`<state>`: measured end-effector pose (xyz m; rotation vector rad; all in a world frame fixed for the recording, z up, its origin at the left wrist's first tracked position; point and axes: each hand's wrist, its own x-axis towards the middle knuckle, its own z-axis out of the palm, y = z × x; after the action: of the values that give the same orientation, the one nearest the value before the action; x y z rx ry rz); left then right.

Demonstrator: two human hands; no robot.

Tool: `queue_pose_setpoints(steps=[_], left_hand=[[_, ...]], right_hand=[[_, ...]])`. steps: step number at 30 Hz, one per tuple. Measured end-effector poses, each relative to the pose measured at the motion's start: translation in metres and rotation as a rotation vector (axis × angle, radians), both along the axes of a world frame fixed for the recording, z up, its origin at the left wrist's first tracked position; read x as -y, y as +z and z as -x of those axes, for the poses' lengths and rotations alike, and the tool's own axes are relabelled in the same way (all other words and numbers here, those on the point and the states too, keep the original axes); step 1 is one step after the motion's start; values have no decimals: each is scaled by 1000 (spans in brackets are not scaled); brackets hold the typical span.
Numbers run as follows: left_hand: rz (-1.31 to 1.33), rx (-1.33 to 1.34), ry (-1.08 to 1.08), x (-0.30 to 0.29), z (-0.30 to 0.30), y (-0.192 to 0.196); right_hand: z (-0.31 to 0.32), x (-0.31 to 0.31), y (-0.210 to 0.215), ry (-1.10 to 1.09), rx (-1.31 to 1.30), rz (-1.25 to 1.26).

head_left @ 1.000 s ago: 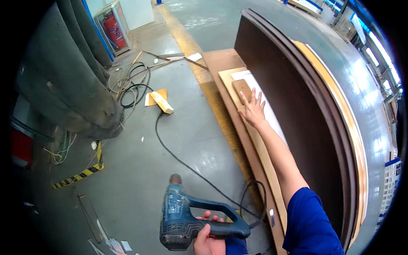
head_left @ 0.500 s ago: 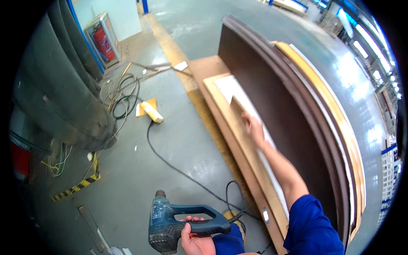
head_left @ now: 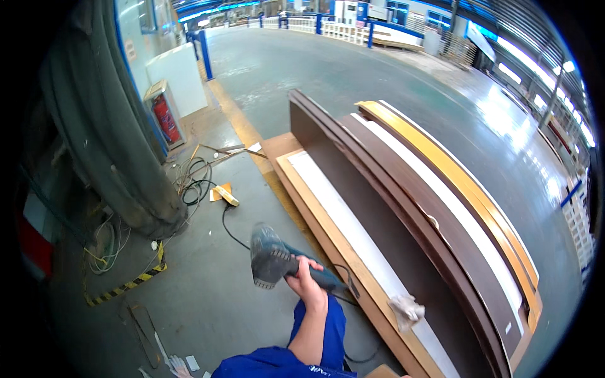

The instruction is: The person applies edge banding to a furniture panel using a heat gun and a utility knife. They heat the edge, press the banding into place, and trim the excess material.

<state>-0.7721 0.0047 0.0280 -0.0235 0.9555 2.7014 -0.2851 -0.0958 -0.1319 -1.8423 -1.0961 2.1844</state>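
My left hand [head_left: 307,277] is closed round the handle of a dark blue heat gun [head_left: 271,257], which hangs over the grey floor left of a stack of boards. Its front end is blurred, and a black cord trails from it. At the bottom edge a small brown piece [head_left: 382,372] shows, with a sliver of what looks like my right hand [head_left: 406,376] beside it; the fingers are out of sight. A crumpled whitish glove or cloth [head_left: 407,311] lies on the long white board [head_left: 353,220], next to a light wood strip [head_left: 328,214].
Tall dark brown panels [head_left: 378,208] stand on edge at right, with yellow-edged ones [head_left: 435,151] behind. Cables [head_left: 198,183] and a yellow-white object [head_left: 225,194] lie on the floor. A fire extinguisher [head_left: 166,118] stands in a case behind a dark curtain [head_left: 107,126].
The view has tilted up toward the hall. My right hand has left the boards and dropped to the bottom edge. The heat gun has swung upward in my left hand.
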Motion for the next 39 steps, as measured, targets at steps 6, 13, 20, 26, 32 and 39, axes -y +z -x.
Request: queue_pose_setpoints(steps=[6, 13, 20, 26, 32, 39], left_hand=[[15, -472, -75, 14, -96, 46], [99, -1175, -572, 41, -205, 57], [-124, -1003, -1377, 75, -381, 67], [-15, -548, -1854, 164, -488, 85], [135, -579, -1958, 211, -571, 31], [122, -536, -2072, 218, -664, 57]], right_hand=[[5, 36, -59, 770, -295, -120], [27, 33, 61, 1142, -317, -313], [-91, 96, -78, 666, -756, -569], [-301, 111, -10, 572, -226, -826], [-461, 155, 120, 294, 361, -879], [-575, 171, 199, 29, 1302, -1008]])
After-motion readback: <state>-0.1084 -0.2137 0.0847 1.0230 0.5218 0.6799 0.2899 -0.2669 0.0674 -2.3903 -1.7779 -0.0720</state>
